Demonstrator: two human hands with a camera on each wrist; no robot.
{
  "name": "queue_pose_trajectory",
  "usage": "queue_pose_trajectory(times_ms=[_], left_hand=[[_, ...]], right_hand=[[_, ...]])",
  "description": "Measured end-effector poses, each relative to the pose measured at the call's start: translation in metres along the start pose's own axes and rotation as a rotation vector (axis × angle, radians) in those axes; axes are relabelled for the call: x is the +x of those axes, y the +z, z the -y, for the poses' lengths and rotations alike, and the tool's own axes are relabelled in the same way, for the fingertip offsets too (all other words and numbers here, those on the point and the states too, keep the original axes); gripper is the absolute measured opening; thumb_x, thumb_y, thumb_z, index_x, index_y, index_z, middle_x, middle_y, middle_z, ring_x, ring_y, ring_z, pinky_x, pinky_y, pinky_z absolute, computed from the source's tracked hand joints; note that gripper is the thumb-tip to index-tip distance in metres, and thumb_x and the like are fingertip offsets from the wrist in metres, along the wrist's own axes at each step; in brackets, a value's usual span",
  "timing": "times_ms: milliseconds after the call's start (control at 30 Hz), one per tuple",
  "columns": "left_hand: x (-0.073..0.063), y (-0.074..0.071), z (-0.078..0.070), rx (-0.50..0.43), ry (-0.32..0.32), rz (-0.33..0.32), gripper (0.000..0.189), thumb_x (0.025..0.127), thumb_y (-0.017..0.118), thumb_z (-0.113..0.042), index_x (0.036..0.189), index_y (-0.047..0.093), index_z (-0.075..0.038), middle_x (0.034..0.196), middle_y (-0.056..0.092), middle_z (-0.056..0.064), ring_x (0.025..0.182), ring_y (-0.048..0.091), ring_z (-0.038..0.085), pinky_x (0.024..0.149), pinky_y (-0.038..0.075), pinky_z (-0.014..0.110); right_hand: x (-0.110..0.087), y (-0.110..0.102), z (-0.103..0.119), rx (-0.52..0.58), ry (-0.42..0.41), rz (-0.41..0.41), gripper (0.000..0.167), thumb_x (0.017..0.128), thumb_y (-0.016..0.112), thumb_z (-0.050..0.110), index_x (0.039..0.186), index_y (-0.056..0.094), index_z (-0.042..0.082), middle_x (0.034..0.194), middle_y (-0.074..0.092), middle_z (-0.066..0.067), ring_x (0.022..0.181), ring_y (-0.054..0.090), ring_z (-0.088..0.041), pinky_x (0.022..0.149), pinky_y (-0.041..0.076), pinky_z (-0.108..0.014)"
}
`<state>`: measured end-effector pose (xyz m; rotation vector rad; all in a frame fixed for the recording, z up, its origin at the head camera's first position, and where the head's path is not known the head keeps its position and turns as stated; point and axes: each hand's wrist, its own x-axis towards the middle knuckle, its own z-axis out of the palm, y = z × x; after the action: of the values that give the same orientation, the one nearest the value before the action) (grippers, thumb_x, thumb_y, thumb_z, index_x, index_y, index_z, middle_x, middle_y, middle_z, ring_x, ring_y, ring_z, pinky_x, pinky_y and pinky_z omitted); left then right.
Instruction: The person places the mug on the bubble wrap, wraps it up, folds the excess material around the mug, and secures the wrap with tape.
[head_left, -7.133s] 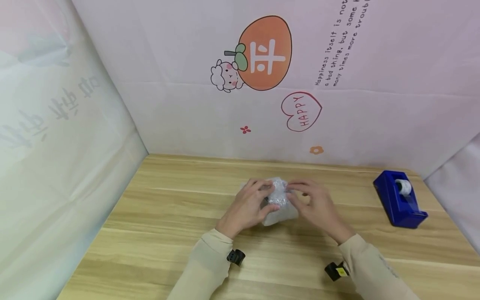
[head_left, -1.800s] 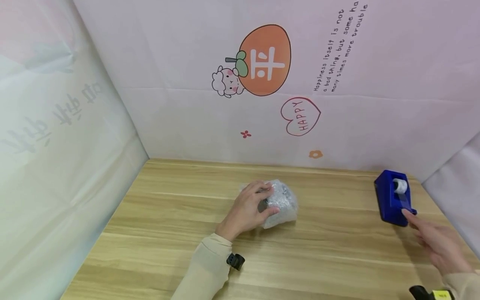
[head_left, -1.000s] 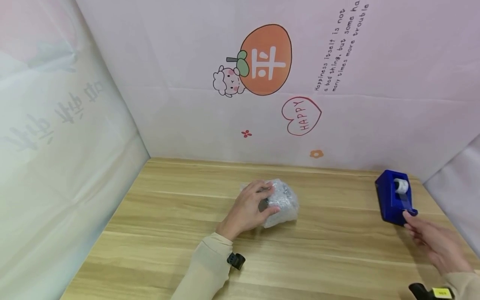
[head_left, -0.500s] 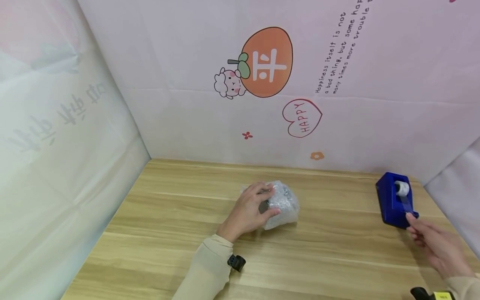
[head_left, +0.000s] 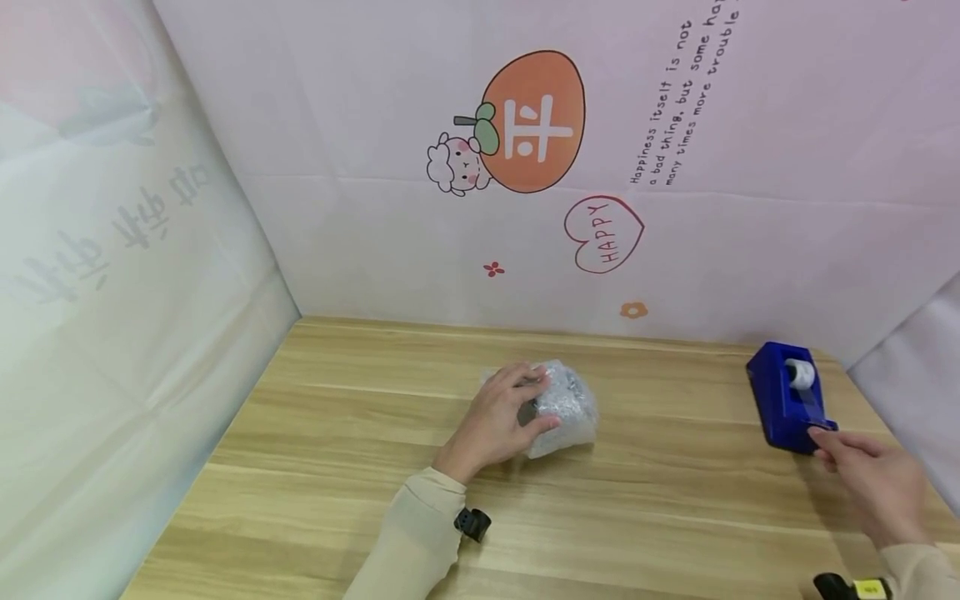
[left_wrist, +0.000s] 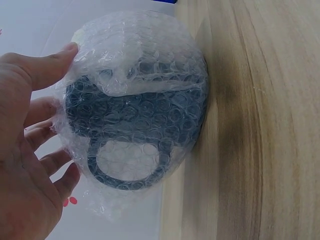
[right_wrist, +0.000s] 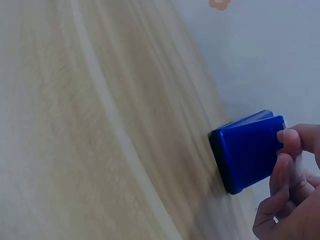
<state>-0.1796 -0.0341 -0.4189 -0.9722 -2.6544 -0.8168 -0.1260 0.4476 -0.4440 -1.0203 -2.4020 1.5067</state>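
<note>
A dark mug [left_wrist: 135, 115] with a handle shows through bubble wrap [head_left: 572, 408] around it, on the table. My left hand [head_left: 491, 421] holds this bundle from its left side, thumb and fingers spread over the top. At the right stands a blue tape dispenser [head_left: 776, 408] with a roll of clear tape [head_left: 802, 374]. My right hand [head_left: 877, 479] is at its front end, thumb and forefinger pinching the tape's end by the cutter. In the right wrist view, those fingertips [right_wrist: 292, 140] meet right at the blue dispenser's tip.
The wooden table [head_left: 337, 500] runs back to a printed cloth wall [head_left: 375, 242], with another cloth wall [head_left: 150, 333] on the left. The dispenser sits close to the right back corner. Black wrist devices [head_left: 472, 524] are worn at both sleeves.
Earlier both hands were on the wrapped mug; my right hand has since moved right to the dispenser and its tape. Lately it has turned slightly there, while my left hand has stayed still.
</note>
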Motion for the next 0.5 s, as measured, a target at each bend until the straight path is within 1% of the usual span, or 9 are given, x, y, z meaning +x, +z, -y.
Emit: queue_pose_trajectory(times_ms=[33,67,100,167,233,267,333,433,500], left_hand=[[0.000,0.000,0.000,0.002,0.002,0.000,0.059,0.096,0.069,-0.045,0.139,0.061,-0.006,0.146,0.055,0.003,0.139,0.044,0.021,0.118,0.033,0.038],[0.000,0.000,0.001,0.004,0.002,0.001,0.059,0.095,0.069,-0.045,0.139,0.061,-0.006,0.146,0.055,0.003,0.139,0.044,0.021,0.118,0.033,0.038],[0.000,0.000,0.001,0.009,0.004,-0.001,0.059,0.096,0.069,-0.045,0.139,0.061,-0.006,0.146,0.056,0.003,0.139,0.044,0.021,0.118,0.033,0.038],[-0.001,-0.001,0.001,0.010,0.005,-0.001,0.059,0.096,0.069,-0.045,0.139,0.061,-0.006,0.146,0.056,0.003,0.139,0.044,0.021,0.118,0.033,0.038],[-0.001,-0.001,0.001,0.015,0.008,-0.002,0.059,0.096,0.068,-0.046,0.139,0.061,-0.006,0.146,0.056,0.003,0.139,0.044,0.021,0.118,0.033,0.038],[-0.001,-0.001,0.001,0.018,0.012,-0.003,0.059,0.096,0.068,-0.046,0.139,0.061,-0.006,0.146,0.056,0.003,0.139,0.044,0.021,0.118,0.033,0.038],[0.000,-0.002,0.002,0.018,0.016,-0.002,0.059,0.096,0.068,-0.046,0.139,0.061,-0.006,0.145,0.056,0.003,0.139,0.044,0.021,0.118,0.033,0.037],[0.001,-0.003,0.002,0.018,0.017,0.000,0.059,0.096,0.068,-0.046,0.139,0.061,-0.006,0.145,0.056,0.003,0.139,0.044,0.020,0.118,0.033,0.037],[0.001,-0.003,0.002,0.013,0.015,0.003,0.059,0.096,0.068,-0.046,0.139,0.061,-0.006,0.146,0.056,0.003,0.139,0.044,0.020,0.118,0.033,0.037]], right_hand=[[0.000,0.000,0.001,-0.013,0.003,-0.003,0.023,0.096,0.069,0.034,0.074,0.067,0.026,0.063,0.067,0.012,0.060,0.063,-0.006,0.053,0.048,-0.016],[0.000,-0.001,0.002,-0.037,0.007,-0.007,0.023,0.096,0.069,0.035,0.075,0.069,0.026,0.064,0.067,0.012,0.061,0.063,-0.005,0.060,0.048,-0.016],[-0.001,-0.001,0.003,-0.055,0.014,-0.006,0.023,0.096,0.069,0.036,0.077,0.071,0.023,0.064,0.067,0.012,0.061,0.062,-0.005,0.069,0.049,-0.019],[-0.001,-0.001,0.006,-0.130,0.013,-0.009,0.029,0.096,0.068,0.040,0.091,0.074,0.013,0.065,0.068,0.010,0.061,0.061,-0.004,0.081,0.047,-0.028],[-0.001,-0.002,0.009,-0.185,0.011,-0.003,0.041,0.096,0.066,0.042,0.106,0.073,0.002,0.067,0.070,0.009,0.063,0.060,-0.004,0.086,0.043,-0.038],[0.000,-0.002,0.010,-0.201,0.004,0.003,0.046,0.097,0.066,0.041,0.112,0.071,-0.002,0.068,0.070,0.008,0.063,0.060,-0.004,0.086,0.043,-0.041],[0.000,-0.005,0.011,-0.220,-0.027,0.016,0.043,0.098,0.065,0.038,0.114,0.070,-0.002,0.070,0.070,0.009,0.064,0.060,-0.004,0.076,0.045,-0.033],[0.001,-0.010,0.007,-0.197,-0.095,0.046,0.027,0.097,0.068,0.030,0.100,0.076,0.005,0.070,0.070,0.010,0.066,0.060,-0.003,0.062,0.045,-0.023],[0.001,-0.012,0.001,-0.208,-0.129,0.066,0.025,0.095,0.070,0.032,0.095,0.077,0.007,0.072,0.070,0.011,0.068,0.058,-0.002,0.056,0.045,-0.021]])
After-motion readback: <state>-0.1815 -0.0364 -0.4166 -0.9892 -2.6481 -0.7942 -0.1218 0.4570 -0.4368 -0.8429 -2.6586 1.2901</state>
